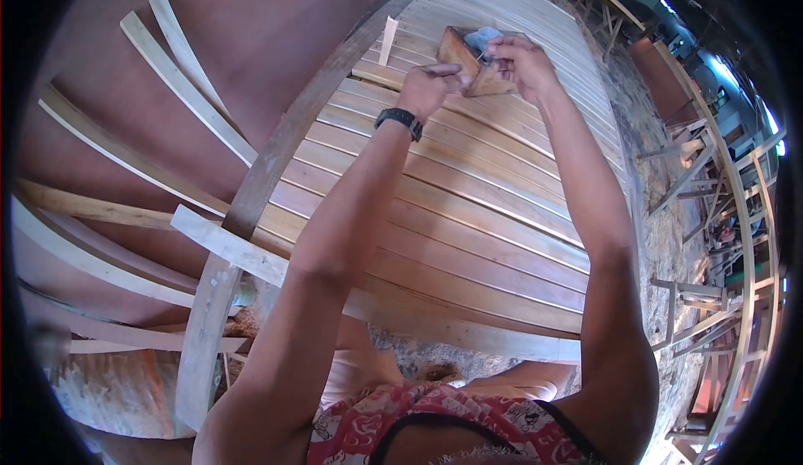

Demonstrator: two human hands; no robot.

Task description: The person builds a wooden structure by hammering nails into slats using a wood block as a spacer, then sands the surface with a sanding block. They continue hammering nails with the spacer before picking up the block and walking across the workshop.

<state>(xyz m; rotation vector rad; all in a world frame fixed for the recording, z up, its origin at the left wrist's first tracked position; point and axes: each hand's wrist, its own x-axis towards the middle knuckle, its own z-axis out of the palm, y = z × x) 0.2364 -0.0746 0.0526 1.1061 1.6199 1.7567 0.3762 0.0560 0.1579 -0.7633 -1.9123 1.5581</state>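
A small open wooden box (491, 85) sits on the slatted wooden surface, with a crumpled grey-blue item (480, 38) inside it. My right hand (523, 65) is over the right side of the box, thumb and fingers pinched together. A thin sliver seems to stick out of that pinch, too small to name. At the box's left side is my left hand (432, 89), wearing a black wristwatch (400, 122). Its fingers are curled in, and whatever they hold is hidden. Left of the box, a thin pale wood wedge (387, 42) stands up from the slats.
Long narrow slats (468, 214) run across the surface under my arms, bordered by a curved dark beam (288, 143). Several curved wooden strips (180, 72) stand at the left against a brown panel. A pale board end (230, 246) juts out near my left elbow. Timber framing (703, 164) stands at right.
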